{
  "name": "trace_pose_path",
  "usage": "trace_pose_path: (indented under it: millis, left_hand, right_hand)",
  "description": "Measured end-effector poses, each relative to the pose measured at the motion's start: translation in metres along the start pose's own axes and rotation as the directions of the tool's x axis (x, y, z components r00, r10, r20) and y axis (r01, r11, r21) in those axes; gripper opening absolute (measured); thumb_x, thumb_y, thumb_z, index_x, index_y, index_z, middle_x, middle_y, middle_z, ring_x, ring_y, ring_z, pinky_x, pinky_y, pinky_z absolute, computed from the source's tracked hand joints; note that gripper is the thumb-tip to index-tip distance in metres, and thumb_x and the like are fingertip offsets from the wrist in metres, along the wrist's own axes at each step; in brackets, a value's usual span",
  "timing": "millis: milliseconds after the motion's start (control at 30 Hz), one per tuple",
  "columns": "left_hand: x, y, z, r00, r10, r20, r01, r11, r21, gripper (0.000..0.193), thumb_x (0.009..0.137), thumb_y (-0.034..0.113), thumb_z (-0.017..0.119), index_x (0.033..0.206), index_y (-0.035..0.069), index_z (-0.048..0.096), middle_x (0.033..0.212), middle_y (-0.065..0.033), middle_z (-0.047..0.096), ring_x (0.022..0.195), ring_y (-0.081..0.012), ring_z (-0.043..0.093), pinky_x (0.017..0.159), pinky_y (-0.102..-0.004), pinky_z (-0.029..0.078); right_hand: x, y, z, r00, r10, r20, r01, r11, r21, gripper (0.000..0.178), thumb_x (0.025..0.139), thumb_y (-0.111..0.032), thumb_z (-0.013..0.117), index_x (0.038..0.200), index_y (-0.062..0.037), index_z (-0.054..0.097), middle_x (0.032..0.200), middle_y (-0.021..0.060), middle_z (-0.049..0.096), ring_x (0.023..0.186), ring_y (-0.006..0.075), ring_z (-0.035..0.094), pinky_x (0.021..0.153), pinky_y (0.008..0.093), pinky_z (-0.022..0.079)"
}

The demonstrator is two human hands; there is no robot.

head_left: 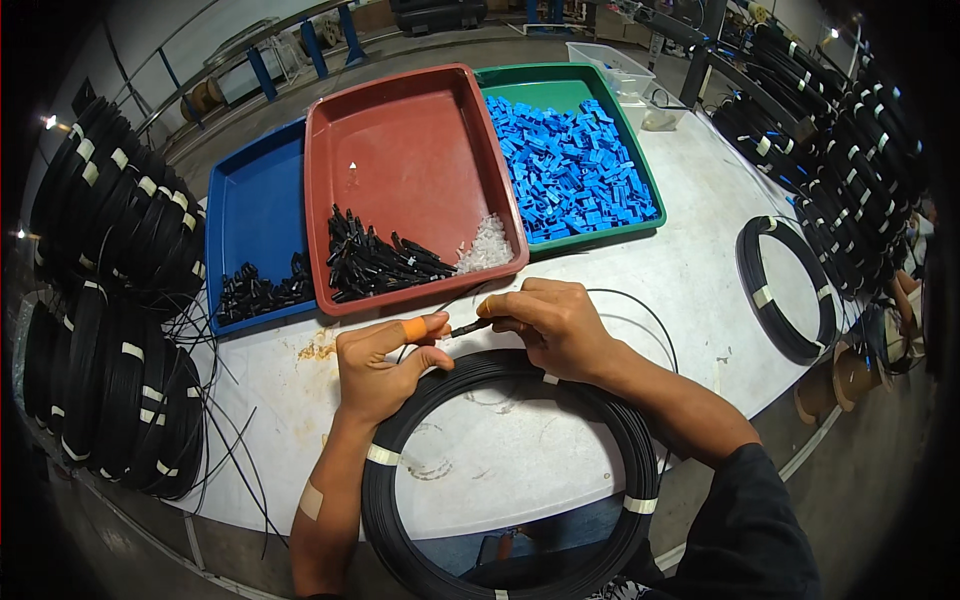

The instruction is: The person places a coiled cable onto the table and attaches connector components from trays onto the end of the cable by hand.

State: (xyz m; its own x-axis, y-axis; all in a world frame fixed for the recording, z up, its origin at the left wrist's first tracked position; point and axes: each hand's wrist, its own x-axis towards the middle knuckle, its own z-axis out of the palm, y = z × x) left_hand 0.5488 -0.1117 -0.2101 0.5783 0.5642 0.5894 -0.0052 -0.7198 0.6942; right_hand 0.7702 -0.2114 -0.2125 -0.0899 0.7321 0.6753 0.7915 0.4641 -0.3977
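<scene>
A coil of black cable [378, 500], bound with pale tape, lies in front of me and overhangs the near table edge. Above its far side, both hands work close together on a slim black connector [467, 328]. My right hand [555, 325] pinches the connector's right end between thumb and fingers. My left hand [385, 365], with orange tape round one finger, is closed near the connector's other end. A small whitish piece [444, 342] shows between its thumb and finger; its kind is too small to tell. A loose cable loop [655, 318] curves out behind my right hand.
Beyond my hands stand a red tray [410, 110] with black connectors and small clear pieces, a blue tray [255, 185] with black parts, and a green tray [540, 82] of blue clips. Cable coils stack at left [120, 390] and right [850, 150]; one coil [750, 270] lies alone.
</scene>
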Motion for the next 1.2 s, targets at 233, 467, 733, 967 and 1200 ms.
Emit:
trace_pose_path:
  millis: [233, 467, 733, 967, 1200]
  left_hand:
    - [-0.003, -0.002, -0.002, 0.992, -0.044, 0.116, 0.062, 0.986, -0.157, 0.047, 0.068, 0.001, 0.089, 0.113, -0.001, 0.076, 0.086, -0.013, 0.078, 0.08, -0.0161, 0.077, 0.073, -0.025, 0.059]
    - [-0.003, -0.002, 0.001, 0.994, 0.013, 0.113, -0.004, 0.997, -0.077, 0.053, 0.073, 0.002, 0.087, 0.123, 0.001, 0.072, 0.077, -0.0072, 0.078, 0.07, -0.0117, 0.075, 0.067, -0.0219, 0.057]
    - [-0.001, 0.0, 0.002, 0.995, 0.01, 0.103, -0.004, 0.998, -0.062, 0.055, 0.075, -0.004, 0.083, 0.128, 0.0, 0.068, 0.07, -0.0061, 0.076, 0.069, -0.0104, 0.075, 0.066, -0.02, 0.055]
    - [-0.001, 0.001, 0.001, 0.995, 0.03, 0.093, -0.025, 0.998, -0.052, 0.05, 0.076, -0.011, 0.076, 0.125, -0.003, 0.068, 0.071, -0.0086, 0.076, 0.068, -0.0125, 0.075, 0.067, -0.0208, 0.056]
    - [-0.002, 0.0, -0.001, 0.996, -0.043, 0.073, 0.048, 0.996, -0.069, 0.049, 0.075, -0.014, 0.074, 0.123, -0.004, 0.068, 0.07, -0.0097, 0.074, 0.067, -0.015, 0.074, 0.068, -0.0228, 0.057]
  right_hand:
    - [0.002, 0.001, -0.001, 0.994, -0.109, -0.005, 0.109, 0.993, 0.05, 0.028, 0.072, 0.004, 0.075, 0.096, -0.0106, 0.071, 0.078, 0.0032, 0.069, 0.076, 0.0232, 0.067, 0.068, 0.0373, 0.049]
    - [0.005, 0.002, -0.002, 0.995, -0.071, 0.063, 0.062, 0.988, 0.141, 0.027, 0.07, 0.005, 0.075, 0.092, -0.0111, 0.072, 0.074, 0.004, 0.067, 0.072, 0.0246, 0.066, 0.065, 0.0371, 0.048]
    - [0.004, 0.0, 0.004, 0.998, -0.034, 0.046, 0.025, 0.98, 0.199, 0.026, 0.071, 0.004, 0.078, 0.092, -0.0096, 0.075, 0.07, 0.0041, 0.067, 0.061, 0.0238, 0.062, 0.06, 0.0365, 0.048]
    - [0.003, -0.001, 0.003, 0.998, -0.02, 0.066, 0.011, 0.99, 0.141, 0.024, 0.072, 0.002, 0.079, 0.093, -0.0095, 0.075, 0.072, 0.0053, 0.069, 0.065, 0.0243, 0.065, 0.061, 0.0372, 0.049]
    - [0.005, 0.001, 0.01, 0.99, 0.096, 0.101, -0.119, 0.962, 0.246, 0.031, 0.07, 0.007, 0.071, 0.096, -0.0087, 0.074, 0.079, 0.012, 0.072, 0.074, 0.0297, 0.07, 0.068, 0.0394, 0.055]
